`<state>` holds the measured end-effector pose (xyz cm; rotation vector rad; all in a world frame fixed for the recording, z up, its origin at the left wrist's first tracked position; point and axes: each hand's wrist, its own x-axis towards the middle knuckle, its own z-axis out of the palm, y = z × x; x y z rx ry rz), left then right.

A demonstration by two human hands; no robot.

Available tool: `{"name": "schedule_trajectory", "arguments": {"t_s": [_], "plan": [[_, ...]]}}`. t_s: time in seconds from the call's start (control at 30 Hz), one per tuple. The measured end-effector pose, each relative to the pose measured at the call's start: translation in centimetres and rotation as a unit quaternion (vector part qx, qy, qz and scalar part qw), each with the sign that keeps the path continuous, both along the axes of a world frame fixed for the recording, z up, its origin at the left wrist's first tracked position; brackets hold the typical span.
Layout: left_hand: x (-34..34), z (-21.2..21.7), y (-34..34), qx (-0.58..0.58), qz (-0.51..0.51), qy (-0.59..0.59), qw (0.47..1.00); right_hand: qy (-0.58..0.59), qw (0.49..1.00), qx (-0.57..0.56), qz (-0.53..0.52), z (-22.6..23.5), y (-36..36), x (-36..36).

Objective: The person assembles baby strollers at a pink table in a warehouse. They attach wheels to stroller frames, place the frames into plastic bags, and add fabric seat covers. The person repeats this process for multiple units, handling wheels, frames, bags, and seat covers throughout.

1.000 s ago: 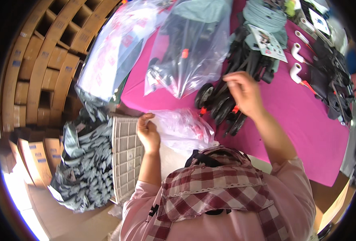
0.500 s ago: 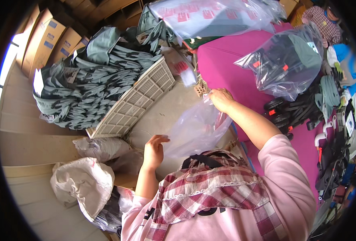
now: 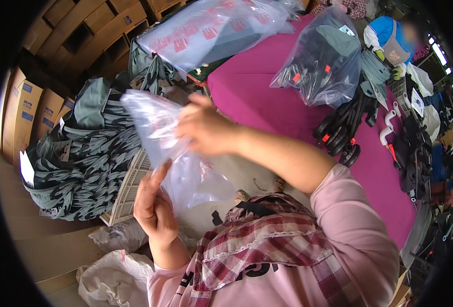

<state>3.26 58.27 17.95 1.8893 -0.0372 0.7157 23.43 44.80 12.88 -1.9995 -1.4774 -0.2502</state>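
Observation:
A clear plastic bag hangs crumpled in front of me, over the near side of the crate. My right hand is closed on its middle, slightly blurred, with the fingertips partly hidden. Lower and to the left, my left hand is at the bag's edge. Its index finger points up along the film while the other fingers curl in, and the grip there is partly hidden.
Left of the bag, grey-green fabric pieces fill a pale plastic crate. A magenta-covered surface holds a bagged stroller-like item and black wheels. A white sack lies lower left. Another person is far right.
My right hand has swung left and nearer with the bag, lifting it before the crate. My left hand has moved left, up to the bag's edge. The whole view has turned rightward.

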Motion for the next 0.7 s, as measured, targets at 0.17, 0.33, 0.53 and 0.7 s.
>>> {"name": "schedule_trajectory", "arguments": {"t_s": [0.17,0.33,0.53,0.7], "plan": [[-0.2,-11.2,0.5,0.135,-0.104,0.165,0.972,0.062,0.873,-0.412,-0.254,-13.4,-12.9,5.9],[-3.4,-20.4,1.0,0.186,-0.061,0.307,0.931,0.205,0.849,-0.379,-0.306,-16.0,-14.5,9.6],[-3.8,-5.8,8.1,0.250,0.480,-0.092,0.836,0.074,0.919,0.380,-0.078,6.0,0.6,5.6],[-1.4,-11.1,1.1,0.342,0.288,0.067,0.892,-0.006,0.989,0.148,-0.002,-4.0,-5.2,2.3]]}}
